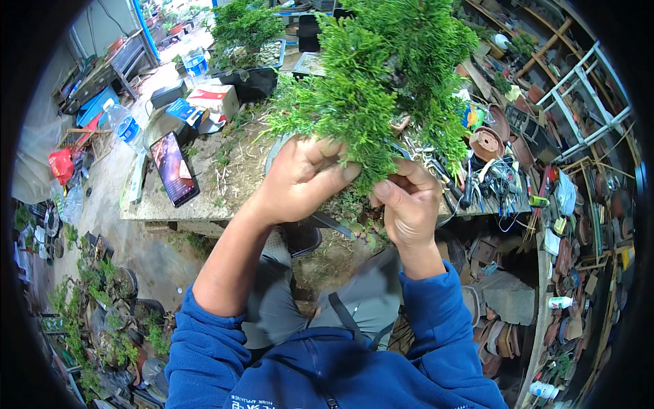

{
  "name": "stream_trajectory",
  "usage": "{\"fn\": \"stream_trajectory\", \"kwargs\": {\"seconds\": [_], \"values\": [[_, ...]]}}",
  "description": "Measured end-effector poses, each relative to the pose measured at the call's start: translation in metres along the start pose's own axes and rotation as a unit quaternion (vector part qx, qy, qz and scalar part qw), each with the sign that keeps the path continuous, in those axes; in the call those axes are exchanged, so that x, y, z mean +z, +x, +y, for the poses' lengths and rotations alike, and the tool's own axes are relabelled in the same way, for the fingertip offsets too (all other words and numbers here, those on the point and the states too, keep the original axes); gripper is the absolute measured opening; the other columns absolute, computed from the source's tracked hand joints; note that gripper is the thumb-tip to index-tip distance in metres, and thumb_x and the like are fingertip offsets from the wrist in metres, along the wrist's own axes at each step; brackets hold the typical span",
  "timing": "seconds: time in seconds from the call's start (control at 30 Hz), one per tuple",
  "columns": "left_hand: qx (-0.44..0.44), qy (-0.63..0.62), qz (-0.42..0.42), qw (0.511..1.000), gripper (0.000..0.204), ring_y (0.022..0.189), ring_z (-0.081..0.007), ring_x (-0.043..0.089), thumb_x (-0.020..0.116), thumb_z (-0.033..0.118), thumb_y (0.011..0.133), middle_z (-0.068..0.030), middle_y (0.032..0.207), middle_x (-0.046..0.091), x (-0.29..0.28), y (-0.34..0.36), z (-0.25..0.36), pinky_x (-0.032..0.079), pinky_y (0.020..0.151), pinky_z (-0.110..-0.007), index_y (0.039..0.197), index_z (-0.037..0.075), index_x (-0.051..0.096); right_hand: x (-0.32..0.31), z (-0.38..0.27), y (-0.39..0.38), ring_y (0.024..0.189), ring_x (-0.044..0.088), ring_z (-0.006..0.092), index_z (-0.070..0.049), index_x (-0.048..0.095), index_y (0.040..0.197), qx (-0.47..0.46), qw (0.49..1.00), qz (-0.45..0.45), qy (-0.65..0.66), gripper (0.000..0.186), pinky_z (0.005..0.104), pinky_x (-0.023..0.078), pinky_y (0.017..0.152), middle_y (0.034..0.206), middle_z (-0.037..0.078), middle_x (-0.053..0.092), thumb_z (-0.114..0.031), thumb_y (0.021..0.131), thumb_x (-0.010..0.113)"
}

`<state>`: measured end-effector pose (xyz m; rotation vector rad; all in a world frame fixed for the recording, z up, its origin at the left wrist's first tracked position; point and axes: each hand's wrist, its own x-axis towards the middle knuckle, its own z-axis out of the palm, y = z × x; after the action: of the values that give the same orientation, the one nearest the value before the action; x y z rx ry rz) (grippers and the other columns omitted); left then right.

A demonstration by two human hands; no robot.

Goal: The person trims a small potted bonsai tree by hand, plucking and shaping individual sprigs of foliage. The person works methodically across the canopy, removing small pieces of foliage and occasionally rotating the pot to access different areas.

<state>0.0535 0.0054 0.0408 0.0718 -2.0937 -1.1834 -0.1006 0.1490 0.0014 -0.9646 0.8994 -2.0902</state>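
From my remote place, through the head camera, I see the green tree (pixel 371 82) at the upper middle, above the table (pixel 225 194), with its lowest sprays hanging toward the person. The left hand (pixel 306 177) is at the left underside of the leaves; its thumb and curled fingers are pinched on a spray. The right hand (pixel 413 204) is near it, and its thumb and forefinger are closed on the tip of a low spray. How much leaf lies between them, I cannot tell.

I judge the leaves to be light, soft and springy, not very slippery, but the thin tips may break under a strong pull. The whole plant should be heavier, and stiff in its wood. For one spray, I would hold with the fingertips near the base of the twig; for the whole tree, low on the trunk, which the leaves mostly hide from me.

This thick foliage is the main obstacle. On the left side lie the phone (pixel 174 169), the cartons (pixel 216 99) and a water bottle (pixel 124 127). On the right, a heap of hand tools (pixel 487 183) lies near the right hand, with a clay pot (pixel 486 144) behind.
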Motion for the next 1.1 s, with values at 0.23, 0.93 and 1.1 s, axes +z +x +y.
{"fn": "stream_trajectory", "kwargs": {"seconds": [0.23,0.93,1.1], "values": [[0.033,-0.08,-0.062,0.994,0.011,0.081,-0.0245,0.069,0.069,0.007,0.089,-0.0081,0.082,0.069,-0.019,-0.022,-0.001,0.058,0.084,-0.039,0.081,0.003,0.063,0.01,0.009,-0.005,0.077,0.069,0.0097,0.005,0.07,0.117,-0.085,0.988,0.022,-0.125,0.034,0.0247,0.057,0.068,0.093,0.009,0.075,0.003,0.085,0.083],[-0.023,0.085,0.301,0.949,0.065,0.094,-0.0124,0.066,0.079,0.008,0.089,-0.0109,0.11,0.068,-0.005,0.013,0.052,0.055,0.082,-0.026,0.146,0.001,0.049,0.048,0.017,-0.018,0.079,0.063,0.0071,0.001,0.038,0.155,-0.033,0.998,0.041,-0.035,0.081,0.0235,0.053,0.074,0.092,0.005,0.07,0.006,0.086,0.08],[-0.02,-0.146,0.33,0.932,0.055,0.092,-0.0114,0.067,0.079,0.002,0.088,-0.0073,0.106,0.07,-0.007,0.028,0.056,0.055,0.083,-0.025,0.137,-0.003,0.053,0.05,-0.004,-0.007,0.077,0.061,0.0071,-0.002,0.031,0.161,0.007,0.988,-0.056,-0.146,0.089,0.023,0.052,0.072,0.087,0.002,0.067,0.003,0.087,0.079]]}}
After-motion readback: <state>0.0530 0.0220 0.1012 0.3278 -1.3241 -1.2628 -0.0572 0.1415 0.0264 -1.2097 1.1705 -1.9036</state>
